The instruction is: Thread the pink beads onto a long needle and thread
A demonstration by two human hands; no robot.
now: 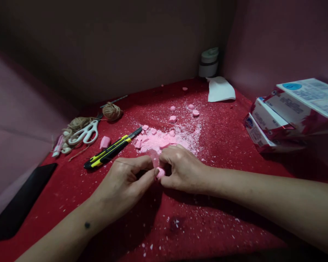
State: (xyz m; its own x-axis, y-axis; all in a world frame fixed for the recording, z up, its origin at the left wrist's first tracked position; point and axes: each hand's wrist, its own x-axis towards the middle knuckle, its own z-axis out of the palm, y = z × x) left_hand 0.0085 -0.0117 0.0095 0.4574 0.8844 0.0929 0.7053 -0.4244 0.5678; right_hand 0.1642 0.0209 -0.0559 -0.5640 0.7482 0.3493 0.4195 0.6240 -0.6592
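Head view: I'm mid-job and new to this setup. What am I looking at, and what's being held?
There's no robot here: these are a person's bare hands, seen by a camera worn on their head, looking forward and down. The left hand and right hand pinch a small pink piece between them. Just beyond, pink crumbs lie heaped on the red surface. To the left are a yellow-and-black cutter, white-handled scissors and a twine ball; to the right, stacked boxes.
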